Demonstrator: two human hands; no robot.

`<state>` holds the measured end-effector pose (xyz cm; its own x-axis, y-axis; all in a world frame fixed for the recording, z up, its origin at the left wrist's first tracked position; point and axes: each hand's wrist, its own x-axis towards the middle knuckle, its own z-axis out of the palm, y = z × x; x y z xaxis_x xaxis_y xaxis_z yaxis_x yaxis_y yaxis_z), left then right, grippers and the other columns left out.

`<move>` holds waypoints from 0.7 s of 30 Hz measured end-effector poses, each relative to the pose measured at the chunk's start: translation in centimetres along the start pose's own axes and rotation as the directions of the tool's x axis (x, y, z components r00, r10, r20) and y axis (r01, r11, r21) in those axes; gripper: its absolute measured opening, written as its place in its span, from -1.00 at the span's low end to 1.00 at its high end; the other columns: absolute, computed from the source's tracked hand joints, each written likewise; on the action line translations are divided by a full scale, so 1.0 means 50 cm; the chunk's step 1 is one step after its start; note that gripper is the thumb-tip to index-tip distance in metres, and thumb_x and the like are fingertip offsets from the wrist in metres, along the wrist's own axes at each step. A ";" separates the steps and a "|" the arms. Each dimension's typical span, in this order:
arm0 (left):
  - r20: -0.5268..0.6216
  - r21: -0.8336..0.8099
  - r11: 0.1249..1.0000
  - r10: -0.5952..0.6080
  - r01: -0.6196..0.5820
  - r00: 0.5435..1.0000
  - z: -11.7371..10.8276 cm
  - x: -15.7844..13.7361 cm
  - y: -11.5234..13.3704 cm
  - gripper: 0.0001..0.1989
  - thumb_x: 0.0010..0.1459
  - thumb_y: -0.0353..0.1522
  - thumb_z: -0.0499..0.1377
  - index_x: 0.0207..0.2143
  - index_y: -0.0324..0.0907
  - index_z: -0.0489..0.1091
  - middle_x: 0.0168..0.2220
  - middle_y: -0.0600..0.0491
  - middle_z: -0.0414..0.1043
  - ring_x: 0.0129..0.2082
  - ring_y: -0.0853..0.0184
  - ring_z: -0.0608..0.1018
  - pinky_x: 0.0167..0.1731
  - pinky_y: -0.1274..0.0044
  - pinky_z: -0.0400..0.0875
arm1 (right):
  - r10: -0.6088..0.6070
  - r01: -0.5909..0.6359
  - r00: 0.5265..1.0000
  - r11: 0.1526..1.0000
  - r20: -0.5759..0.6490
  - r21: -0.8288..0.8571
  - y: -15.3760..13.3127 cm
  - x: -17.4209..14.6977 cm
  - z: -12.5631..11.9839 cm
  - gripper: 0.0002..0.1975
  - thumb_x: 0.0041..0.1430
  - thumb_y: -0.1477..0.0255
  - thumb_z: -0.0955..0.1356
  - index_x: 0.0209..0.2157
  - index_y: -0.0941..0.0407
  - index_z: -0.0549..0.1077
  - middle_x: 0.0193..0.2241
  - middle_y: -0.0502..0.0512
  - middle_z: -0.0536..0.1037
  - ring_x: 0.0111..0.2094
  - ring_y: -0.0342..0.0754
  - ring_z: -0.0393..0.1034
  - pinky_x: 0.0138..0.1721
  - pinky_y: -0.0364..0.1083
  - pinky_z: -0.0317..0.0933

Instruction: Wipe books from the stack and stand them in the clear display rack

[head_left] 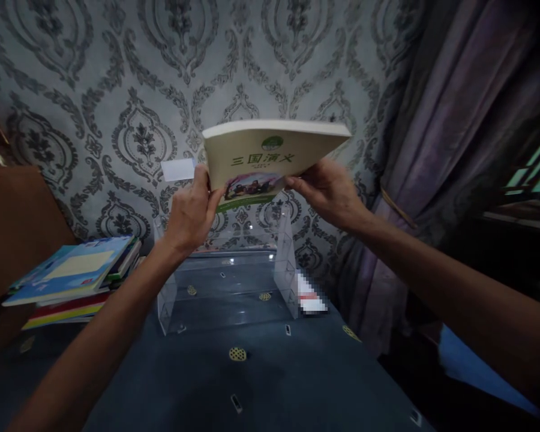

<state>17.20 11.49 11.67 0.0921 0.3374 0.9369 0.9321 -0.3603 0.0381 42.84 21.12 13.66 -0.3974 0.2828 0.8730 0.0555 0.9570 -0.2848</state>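
A cream-coloured paperback book with green lettering and a picture on its cover is held up in the air, tilted, its cover facing me. My left hand is closed on its left edge, the thumb lying on the cover. At the lower right of the book, my right hand grips it with the thumb in front and the fingers behind, partly hidden. Below the book a clear plastic stand with upright side panels rests on the dark blue table, close to the wall.
To the left lies a stack of books and notebooks, beside a brown box. A white item, partly blurred out, is right of the stand. A purple curtain hangs at the right, and patterned wallpaper covers the wall behind.
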 end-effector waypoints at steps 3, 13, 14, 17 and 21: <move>0.023 0.030 1.000 0.008 -0.009 1.000 0.021 -0.007 -0.007 -0.72 0.36 -0.16 0.08 -0.03 -0.16 0.24 -0.38 0.05 0.51 -0.34 0.23 0.61 -0.32 0.51 0.41 | 0.029 -0.030 0.999 0.999 0.033 0.030 0.025 -0.009 0.002 -0.62 0.18 0.02 0.41 -0.11 -0.02 0.47 -0.21 0.08 0.59 -0.11 0.12 0.50 -0.02 0.15 0.46; 0.068 -0.009 0.999 0.036 -0.036 0.997 0.021 0.023 -0.001 -0.75 0.35 -0.15 0.09 -0.11 -0.13 0.24 -0.37 0.03 0.51 -0.40 0.27 0.58 -0.34 0.51 0.40 | 0.081 -0.082 0.996 0.996 0.035 0.045 0.032 -0.009 -0.016 -0.55 0.15 -0.03 0.42 -0.09 -0.02 0.47 -0.17 0.08 0.60 -0.12 0.12 0.52 -0.05 0.15 0.48; 0.076 -0.012 0.999 0.036 -0.035 0.996 0.020 0.027 0.000 -0.75 0.36 -0.15 0.09 -0.11 -0.13 0.23 -0.36 0.01 0.51 -0.40 0.27 0.58 -0.34 0.51 0.40 | 0.080 -0.081 0.997 0.996 0.017 0.041 0.033 -0.007 -0.016 -0.54 0.14 -0.03 0.42 -0.08 -0.02 0.47 -0.17 0.08 0.60 -0.12 0.12 0.52 -0.04 0.15 0.48; 0.109 -0.003 0.999 0.037 -0.037 0.993 0.022 0.033 0.003 -0.75 0.37 -0.16 0.07 -0.11 -0.16 0.23 -0.33 -0.03 0.52 -0.39 0.29 0.58 -0.33 0.51 0.40 | 0.080 -0.080 0.997 0.995 0.009 0.054 0.043 -0.010 -0.015 -0.53 0.13 -0.03 0.43 -0.06 -0.01 0.45 -0.14 0.10 0.59 -0.09 0.12 0.51 -0.01 0.15 0.46; 0.151 0.029 0.997 0.061 -0.066 0.987 0.039 0.030 0.000 -0.73 0.37 -0.15 0.05 -0.09 -0.16 0.23 -0.36 -0.01 0.52 -0.42 0.29 0.57 -0.38 0.53 0.38 | 0.102 -0.105 0.994 0.990 0.034 0.093 0.062 -0.027 -0.016 -0.56 0.14 0.00 0.43 -0.08 -0.01 0.44 -0.15 0.11 0.59 -0.09 0.14 0.52 -0.01 0.20 0.47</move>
<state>18.02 13.67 12.41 0.2010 0.4420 0.8742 0.9336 -0.3568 -0.0342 44.28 23.77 11.92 -0.4208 0.3764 0.8254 0.0116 0.9120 -0.4100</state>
